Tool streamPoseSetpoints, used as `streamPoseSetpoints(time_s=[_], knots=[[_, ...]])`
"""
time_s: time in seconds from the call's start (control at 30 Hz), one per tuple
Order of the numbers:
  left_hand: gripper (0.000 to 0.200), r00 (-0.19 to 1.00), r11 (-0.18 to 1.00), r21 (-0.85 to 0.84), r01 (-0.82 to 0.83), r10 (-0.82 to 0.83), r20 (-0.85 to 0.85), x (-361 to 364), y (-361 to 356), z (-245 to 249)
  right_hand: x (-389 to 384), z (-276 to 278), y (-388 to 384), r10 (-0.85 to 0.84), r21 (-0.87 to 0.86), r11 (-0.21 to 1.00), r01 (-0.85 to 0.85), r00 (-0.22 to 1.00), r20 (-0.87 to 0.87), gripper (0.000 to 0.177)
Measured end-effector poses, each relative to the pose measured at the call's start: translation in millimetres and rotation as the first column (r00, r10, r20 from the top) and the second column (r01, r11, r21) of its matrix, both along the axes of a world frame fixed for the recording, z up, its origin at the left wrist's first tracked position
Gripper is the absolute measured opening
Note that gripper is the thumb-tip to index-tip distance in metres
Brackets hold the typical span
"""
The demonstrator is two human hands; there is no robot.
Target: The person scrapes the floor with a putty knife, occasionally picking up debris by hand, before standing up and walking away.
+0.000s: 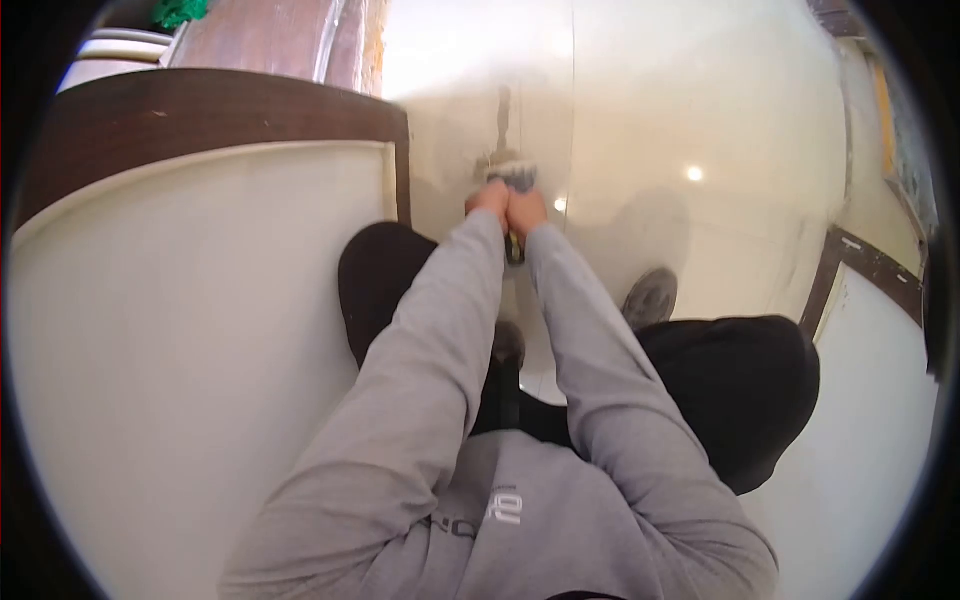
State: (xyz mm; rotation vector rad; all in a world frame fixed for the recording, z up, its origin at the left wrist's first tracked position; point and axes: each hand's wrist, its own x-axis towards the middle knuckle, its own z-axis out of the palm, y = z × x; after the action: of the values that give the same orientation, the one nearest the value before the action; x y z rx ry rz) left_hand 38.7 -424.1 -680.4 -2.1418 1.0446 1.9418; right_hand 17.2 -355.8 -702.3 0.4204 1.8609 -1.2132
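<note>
Close together in front of me, my left hand (pixel 487 202) and my right hand (pixel 526 209) are both wrapped round one hand tool. It looks like a brush (pixel 514 172), with a pale, bristle-like edge on a dark head pointing away from me. A dark handle end with a yellow-green mark sticks out between my wrists. The head is at or just above the glossy cream floor (pixel 640 110), beside a brownish smudge (pixel 482 165). My fingers are partly hidden by my own hands, and the tool's exact shape is blurred.
A white panel with a dark brown wooden frame (pixel 230 105) lies close on my left. Another such framed panel (pixel 880 275) is on the right. Brown boards (pixel 250 40) and a green item (pixel 180 10) are at the far left. My shoe (pixel 651 298) rests on the floor.
</note>
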Motion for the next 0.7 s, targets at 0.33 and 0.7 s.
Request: streamPoseSetpoints(time_s=[0.33,0.7], knots=[[0.04,0.996,1.0,-0.024,-0.016,0.014,-0.087,-6.1,-17.3,-47.4,-16.6,11.2,-12.6,-0.025,0.018,1.0,0.025,1.0,-0.019,0.04],[0.032,0.986,0.994,0.014,0.11,-0.107,-0.128,-18.0,-40.6,-82.5,-32.4,-2.7,-24.5,0.006,0.037,0.999,-0.005,1.0,-0.026,0.038]])
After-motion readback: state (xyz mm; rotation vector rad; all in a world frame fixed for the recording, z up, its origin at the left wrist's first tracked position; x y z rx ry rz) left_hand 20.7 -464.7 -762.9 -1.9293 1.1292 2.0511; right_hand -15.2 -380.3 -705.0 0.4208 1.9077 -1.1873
